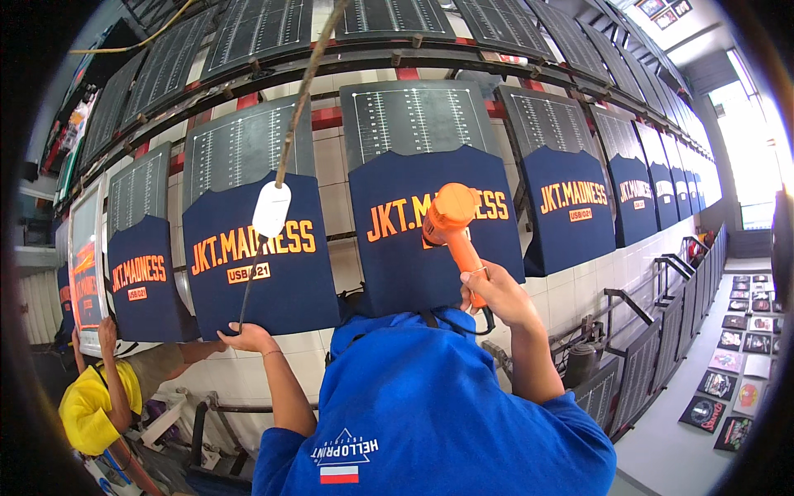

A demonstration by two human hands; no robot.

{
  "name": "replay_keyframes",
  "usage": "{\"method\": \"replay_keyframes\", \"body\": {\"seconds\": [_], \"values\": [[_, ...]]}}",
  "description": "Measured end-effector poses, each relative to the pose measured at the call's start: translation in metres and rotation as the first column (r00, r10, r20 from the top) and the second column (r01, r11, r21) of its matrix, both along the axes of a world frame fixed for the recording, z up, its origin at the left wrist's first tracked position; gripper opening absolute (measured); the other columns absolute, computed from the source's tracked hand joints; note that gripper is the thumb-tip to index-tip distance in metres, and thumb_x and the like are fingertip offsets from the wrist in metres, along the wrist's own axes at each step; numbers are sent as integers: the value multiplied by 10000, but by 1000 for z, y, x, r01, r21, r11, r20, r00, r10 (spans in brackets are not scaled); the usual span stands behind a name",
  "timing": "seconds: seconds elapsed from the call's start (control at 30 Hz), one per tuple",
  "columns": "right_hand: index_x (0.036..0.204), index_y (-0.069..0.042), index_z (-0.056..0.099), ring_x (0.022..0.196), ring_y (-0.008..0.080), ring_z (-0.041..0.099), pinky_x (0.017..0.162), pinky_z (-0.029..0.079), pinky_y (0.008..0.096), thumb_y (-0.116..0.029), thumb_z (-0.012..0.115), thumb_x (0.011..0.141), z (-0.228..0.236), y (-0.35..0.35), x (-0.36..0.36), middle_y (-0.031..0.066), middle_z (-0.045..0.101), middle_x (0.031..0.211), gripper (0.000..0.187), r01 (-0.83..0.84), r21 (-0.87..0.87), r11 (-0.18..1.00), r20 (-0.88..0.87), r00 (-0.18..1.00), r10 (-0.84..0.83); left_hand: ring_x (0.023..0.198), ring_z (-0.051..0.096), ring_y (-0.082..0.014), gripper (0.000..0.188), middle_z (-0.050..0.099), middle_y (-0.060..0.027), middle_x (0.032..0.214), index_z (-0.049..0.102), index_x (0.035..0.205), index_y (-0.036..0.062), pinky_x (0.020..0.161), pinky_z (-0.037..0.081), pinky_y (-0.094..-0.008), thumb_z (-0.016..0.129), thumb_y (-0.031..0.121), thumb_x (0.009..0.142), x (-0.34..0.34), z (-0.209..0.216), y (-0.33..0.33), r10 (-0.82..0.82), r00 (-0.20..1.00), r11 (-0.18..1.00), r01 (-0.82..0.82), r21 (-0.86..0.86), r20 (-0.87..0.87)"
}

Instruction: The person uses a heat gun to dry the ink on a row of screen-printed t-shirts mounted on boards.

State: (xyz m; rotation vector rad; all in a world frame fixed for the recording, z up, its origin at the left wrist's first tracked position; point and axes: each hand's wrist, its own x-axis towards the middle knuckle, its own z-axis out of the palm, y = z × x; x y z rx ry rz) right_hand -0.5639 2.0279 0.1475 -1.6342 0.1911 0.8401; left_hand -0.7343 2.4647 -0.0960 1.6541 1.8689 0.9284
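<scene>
My right hand is wrapped round the handle of an orange hair dryer, held above a navy T-shirt with orange lettering. The dryer covers part of that print. Thin black cable runs from a white plug housing, hung on a rope, down to my left hand. That hand's thumb and fingers close about the cable, at the lower edge of another printed navy T-shirt. Both shirts lie flat on dark printing boards marked with white scales.
More navy shirts on boards continue along the row on both sides. At the left a co-worker in yellow grips a framed screen. Metal racks stand at the right, beside prints laid on the floor.
</scene>
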Motion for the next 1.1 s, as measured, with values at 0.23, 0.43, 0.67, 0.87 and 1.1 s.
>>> {"method": "replay_keyframes", "body": {"seconds": [0.23,0.43,0.67,0.87,1.1], "values": [[1019,-12,546,626,129,635,525,500,238,-280,592,963,-5,1,2,44,603,746,278,-6,-8,1000,-33,999,6,1267,464,-430,522,399,-311,1410,318,1453,-47,1058,400,-499,436,234,1030,-1,-3,2,-17,1000,1000,18,9,-23],[1013,-6,542,623,119,628,518,492,231,-257,596,955,-2,-1,-3,43,601,749,264,-8,-13,1000,-21,1000,8,1251,475,-438,519,394,-318,1406,318,1455,-40,1053,408,-494,438,229,1028,-7,-15,9,-16,1000,1000,16,25,-9],[1022,6,545,606,117,614,505,480,232,-237,597,950,-5,-5,-6,44,593,742,259,19,-6,1000,-6,1000,-19,1244,482,-430,519,410,-315,1391,314,1459,-34,1052,415,-493,435,232,1029,-7,-18,9,-16,1000,1000,16,18,-20],[1013,-4,552,591,108,606,509,491,231,-250,601,948,-4,-7,-6,36,594,735,259,58,-29,998,48,997,-57,1240,480,-436,522,418,-311,1386,324,1454,-37,1053,408,-493,439,240,1027,-7,-15,8,-24,999,1000,24,19,-22],[1010,-5,557,599,98,600,515,483,224,-254,610,946,-8,-17,-5,24,587,716,262,89,-20,996,47,995,-88,1256,466,-436,521,423,-302,1393,345,1447,-32,1061,385,-498,459,244,1020,-1,0,-1,-7,1000,1000,7,2,2]]}}
